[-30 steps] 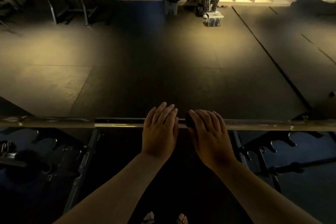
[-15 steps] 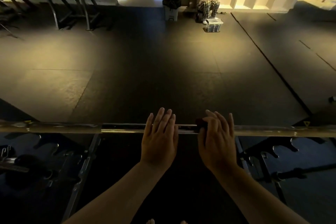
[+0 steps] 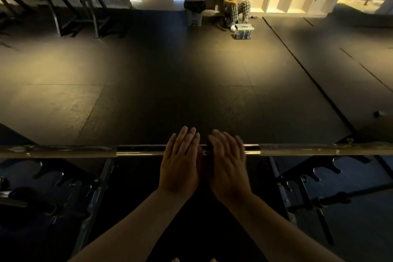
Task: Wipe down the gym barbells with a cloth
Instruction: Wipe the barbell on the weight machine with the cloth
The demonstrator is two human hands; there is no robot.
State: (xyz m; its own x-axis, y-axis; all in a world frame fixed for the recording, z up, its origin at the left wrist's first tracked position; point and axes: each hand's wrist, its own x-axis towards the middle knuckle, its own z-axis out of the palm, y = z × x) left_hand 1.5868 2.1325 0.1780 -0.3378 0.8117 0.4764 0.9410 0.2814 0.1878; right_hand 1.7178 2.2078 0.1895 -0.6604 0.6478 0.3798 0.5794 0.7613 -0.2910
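A long steel barbell [image 3: 85, 151] lies level across the view at waist height, its thinner shiny shaft in the middle. My left hand [image 3: 180, 164] rests flat on the shaft with straight fingers reaching over it. Right beside it, my right hand [image 3: 229, 166] lies over the shaft with extended, motion-blurred fingers, pressing a dark cloth [image 3: 210, 146] against the bar. Only a small dark edge of the cloth shows at the fingers' left side.
Below the bar stands a dark rack with hooked cradles [image 3: 319, 173], and another bar [image 3: 340, 195] lies lower right. Dark rubber floor stretches ahead. Far off are a seated person [image 3: 236, 4], a clear plastic box [image 3: 243, 31], a bin [image 3: 194, 15] and machine frames [image 3: 74, 6].
My right hand slid right along the shaft with the cloth, then came back left, close to the left hand. The left hand stayed put. The view tilted up slightly.
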